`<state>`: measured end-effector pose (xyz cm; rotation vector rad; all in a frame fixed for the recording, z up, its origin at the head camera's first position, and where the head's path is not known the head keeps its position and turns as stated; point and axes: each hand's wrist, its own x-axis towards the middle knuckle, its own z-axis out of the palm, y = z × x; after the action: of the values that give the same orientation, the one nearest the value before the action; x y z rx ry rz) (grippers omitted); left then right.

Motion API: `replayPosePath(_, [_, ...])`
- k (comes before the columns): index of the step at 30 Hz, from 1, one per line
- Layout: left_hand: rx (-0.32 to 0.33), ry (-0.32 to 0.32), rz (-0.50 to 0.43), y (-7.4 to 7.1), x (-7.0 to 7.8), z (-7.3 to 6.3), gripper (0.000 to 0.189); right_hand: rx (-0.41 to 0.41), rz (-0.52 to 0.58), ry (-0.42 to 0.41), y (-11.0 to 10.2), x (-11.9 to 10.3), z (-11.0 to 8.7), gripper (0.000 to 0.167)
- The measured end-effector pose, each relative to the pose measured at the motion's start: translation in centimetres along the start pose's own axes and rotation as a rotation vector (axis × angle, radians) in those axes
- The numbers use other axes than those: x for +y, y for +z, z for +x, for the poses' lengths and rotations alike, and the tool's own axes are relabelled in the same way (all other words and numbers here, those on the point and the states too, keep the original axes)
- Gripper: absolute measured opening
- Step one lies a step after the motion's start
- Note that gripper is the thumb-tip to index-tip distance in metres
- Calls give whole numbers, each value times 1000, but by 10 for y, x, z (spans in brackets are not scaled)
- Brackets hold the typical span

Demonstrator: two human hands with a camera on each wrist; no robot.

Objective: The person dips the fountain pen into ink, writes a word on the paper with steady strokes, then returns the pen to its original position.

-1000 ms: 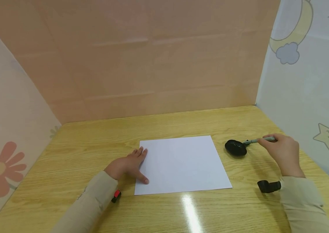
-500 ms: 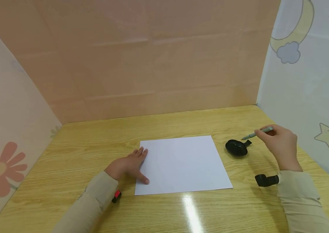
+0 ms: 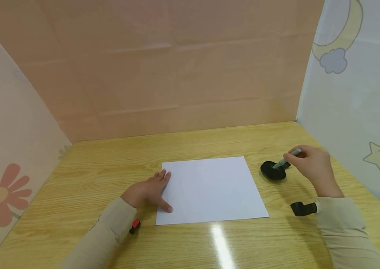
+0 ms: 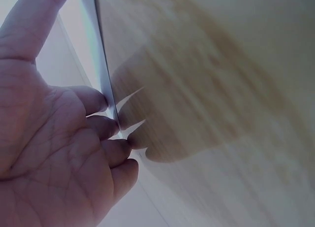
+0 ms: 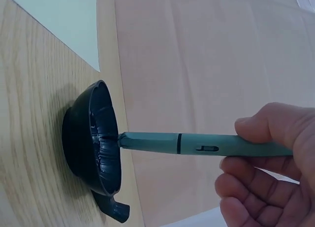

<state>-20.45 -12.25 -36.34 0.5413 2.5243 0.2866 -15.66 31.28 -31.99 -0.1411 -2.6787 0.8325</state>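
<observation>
The left hand (image 4: 54,138) showed its palm, and its fingertips (image 4: 100,101) met the edge of the paper (image 4: 93,40); the table (image 4: 221,54) carried its shadow (image 4: 182,118).

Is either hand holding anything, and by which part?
The right hand holds the pen by its upper half, away from the dish; the left hand holds nothing, resting at the left edge of the paper.

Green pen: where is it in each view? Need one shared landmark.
Head: green pen in the right hand, right of centre.
Left wrist: not in it.
Right wrist: middle to right, tip at the black bowl.
Landmark: white paper, central in head, upper left in wrist views.
</observation>
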Motion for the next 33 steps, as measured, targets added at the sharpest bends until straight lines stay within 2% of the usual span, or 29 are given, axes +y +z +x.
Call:
replayPosePath(6, [-3, -3, 3, 0, 1, -1, 117, -78, -31, -16, 3, -7, 3, 25])
replayPosePath(17, [-3, -19, 16, 0, 2, -2, 116, -145, -87, -55, 5, -9, 11, 24])
replayPosePath(33, [-9, -21, 3, -2, 2, -2, 117, -363, -81, 35, 11, -3, 17, 27])
